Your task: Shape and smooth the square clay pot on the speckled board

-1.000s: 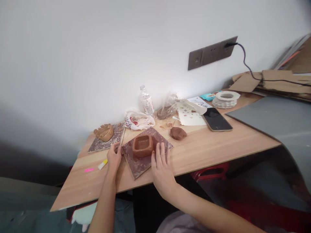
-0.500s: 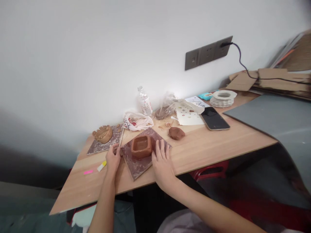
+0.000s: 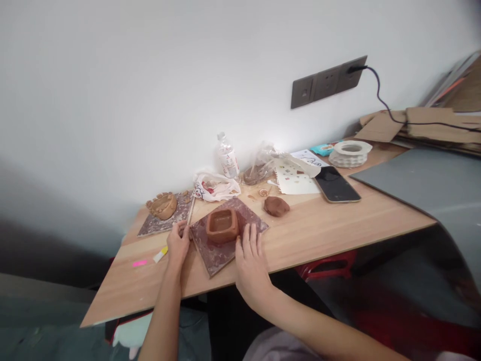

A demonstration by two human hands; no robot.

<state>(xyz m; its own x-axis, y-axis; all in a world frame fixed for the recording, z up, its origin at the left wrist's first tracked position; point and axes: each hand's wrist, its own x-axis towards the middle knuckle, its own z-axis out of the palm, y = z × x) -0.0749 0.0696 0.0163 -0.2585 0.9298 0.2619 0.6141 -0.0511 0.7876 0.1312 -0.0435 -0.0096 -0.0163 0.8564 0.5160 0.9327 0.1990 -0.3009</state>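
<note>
A square, open-topped brown clay box (image 3: 221,235) with rounded corners sits on a clay-smeared dark board (image 3: 216,258), turned cornerwise to me. My right hand (image 3: 251,268) lies with its fingers stretched out on the board's right side, the fingertips close beside the box wall. At the board's left corner is my left hand (image 3: 178,243), its fingers curled and closed; what they hold, if anything, is hidden. A thin pale strip runs up from these fingers along the other board's edge. To the right of the board rests a lump of brown clay (image 3: 276,206).
A second board (image 3: 152,228) bears a lighter clay bowl (image 3: 164,206) with a bumpy rim. Behind stand a plastic bottle (image 3: 228,158) and a crumpled white bag (image 3: 216,186). A phone (image 3: 336,185), paper sheets (image 3: 295,180) and a white ring-shaped object (image 3: 349,155) lie to the right.
The whole view has shifted slightly, so things sit a little further right. Both hands keep nearly the same places at the board, and the clay box stays put on it.
</note>
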